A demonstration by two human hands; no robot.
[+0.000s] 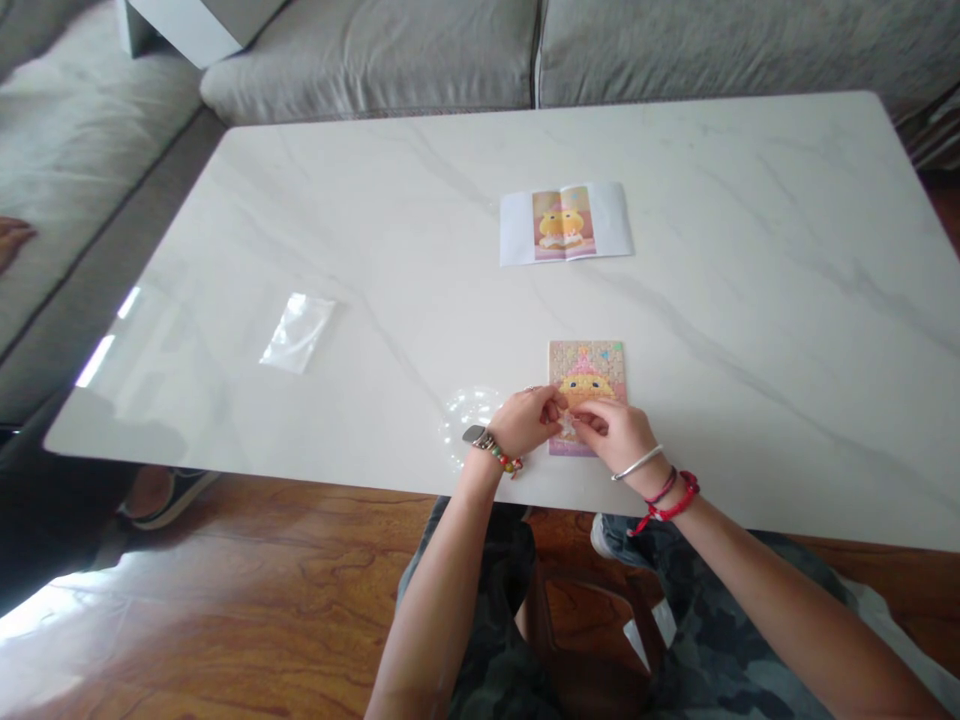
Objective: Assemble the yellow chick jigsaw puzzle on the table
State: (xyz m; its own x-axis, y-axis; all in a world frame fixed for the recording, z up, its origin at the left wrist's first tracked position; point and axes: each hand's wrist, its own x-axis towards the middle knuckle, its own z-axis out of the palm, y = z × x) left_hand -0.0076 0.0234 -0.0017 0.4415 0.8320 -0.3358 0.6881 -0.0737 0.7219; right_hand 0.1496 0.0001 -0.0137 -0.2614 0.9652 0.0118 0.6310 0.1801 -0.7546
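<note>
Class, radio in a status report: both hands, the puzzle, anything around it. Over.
Left hand and right hand together pinching a small piece over the puzzle. Puzzle flat at the table near edge. Reference picture beyond, clear bag left; neither touches it.

This looks like a living room in a home. A big grey sofa [390,55] with soft cushions runs along the far side and turns down the left side. In front of it stands a low white table [750,330] with a shiny stone-like top and thin grey lines in it. The floor [225,600] is made of glossy brown wood, and light from outside shines on it. A person sits at the table in soft, patterned trousers. Someone else's shoe [161,495] shows under the table's left edge.
</note>
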